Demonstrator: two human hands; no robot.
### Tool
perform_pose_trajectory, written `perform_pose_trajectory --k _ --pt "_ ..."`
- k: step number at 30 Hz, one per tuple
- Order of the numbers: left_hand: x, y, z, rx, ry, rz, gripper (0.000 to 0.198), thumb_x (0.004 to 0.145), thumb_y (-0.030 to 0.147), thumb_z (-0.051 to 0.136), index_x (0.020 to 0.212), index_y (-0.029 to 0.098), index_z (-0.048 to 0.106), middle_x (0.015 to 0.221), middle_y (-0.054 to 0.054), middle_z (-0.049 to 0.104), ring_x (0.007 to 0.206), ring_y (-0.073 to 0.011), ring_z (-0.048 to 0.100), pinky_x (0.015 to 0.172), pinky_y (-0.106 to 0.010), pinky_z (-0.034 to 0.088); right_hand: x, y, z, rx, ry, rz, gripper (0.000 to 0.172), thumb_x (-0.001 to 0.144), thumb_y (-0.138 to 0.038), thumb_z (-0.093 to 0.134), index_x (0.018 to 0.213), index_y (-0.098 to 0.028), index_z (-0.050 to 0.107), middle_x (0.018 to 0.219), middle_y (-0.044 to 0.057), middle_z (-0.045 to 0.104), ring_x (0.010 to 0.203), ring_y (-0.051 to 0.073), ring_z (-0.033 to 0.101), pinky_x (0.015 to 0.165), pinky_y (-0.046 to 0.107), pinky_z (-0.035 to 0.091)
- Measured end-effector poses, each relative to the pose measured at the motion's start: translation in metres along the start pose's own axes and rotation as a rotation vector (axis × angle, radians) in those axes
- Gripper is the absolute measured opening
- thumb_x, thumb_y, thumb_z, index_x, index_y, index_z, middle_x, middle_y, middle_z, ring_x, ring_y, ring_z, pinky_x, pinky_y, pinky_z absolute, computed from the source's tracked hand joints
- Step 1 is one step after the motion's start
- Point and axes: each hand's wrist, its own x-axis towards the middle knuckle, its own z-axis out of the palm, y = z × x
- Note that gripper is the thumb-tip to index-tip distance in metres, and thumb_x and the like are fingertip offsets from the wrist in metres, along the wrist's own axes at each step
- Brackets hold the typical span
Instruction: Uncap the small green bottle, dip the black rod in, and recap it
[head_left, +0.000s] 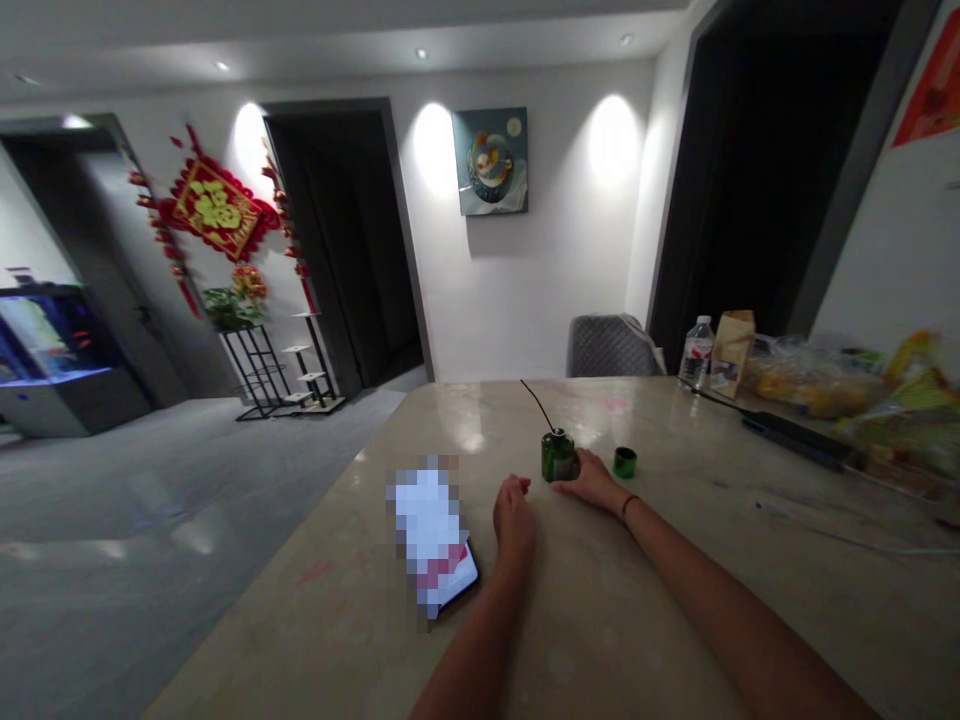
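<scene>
A small green glass bottle (553, 458) stands upright on the table, and a thin dark stick (538, 405) leans up and left out of its neck. My right hand (589, 481), wearing a thin dark band at the wrist, grips the bottle's right side with thumb and fingers. Just right of that hand a green cap (625, 462) sits on the tabletop. To the left and nearer to me, my left hand (514, 515) rests on its edge, apart from the bottle. Its fingers are curled in, and no object shows in them.
A phone (435, 540) with a lit, blurred screen lies left of my left forearm. On the table's (600, 640) right stand a water bottle (697, 352) and a paper bag (733, 350), beside plastic bags (810, 375), a long black object (795, 440) and a white cable (840, 540). A grey chair (609, 345) stands behind.
</scene>
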Motion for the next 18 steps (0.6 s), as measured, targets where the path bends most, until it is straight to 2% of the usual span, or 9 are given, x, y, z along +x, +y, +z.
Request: perform_pose_trajectory --k 6,12,18 --pt "0.001 -0.001 0.000 0.017 -0.003 0.013 0.036 0.081 0.038 0.026 0.073 0.016 0.053 0.081 -0.008 0.060 0.081 -0.0169 0.055 0.078 -0.031 0.041 0.015 -0.003 0.007 -0.173 -0.007 0.083 0.066 0.050 -0.059 0.063 0.100 -0.017 0.057 0.101 0.011 0.054 0.098 0.027 0.050 0.083 0.034 0.038" --pt "0.000 -0.003 -0.001 0.041 -0.010 0.008 0.037 0.082 0.038 0.026 0.074 0.016 0.054 0.081 -0.007 0.060 0.081 -0.0163 0.055 0.077 -0.030 0.041 0.058 -0.006 0.013 -0.262 -0.030 0.123 0.068 0.049 -0.066 0.059 0.098 -0.019 0.059 0.102 0.012 0.055 0.099 0.029 0.050 0.086 0.040 0.034" --pt "0.000 -0.005 -0.001 0.065 -0.014 0.007 0.036 0.082 0.038 0.028 0.072 0.017 0.055 0.080 -0.006 0.060 0.080 -0.0159 0.054 0.076 -0.029 0.041 0.094 -0.001 0.021 -0.217 -0.049 0.189 0.072 0.049 -0.063 0.061 0.107 -0.021 0.054 0.114 0.013 0.050 0.110 0.032 0.043 0.094 0.052 0.020"
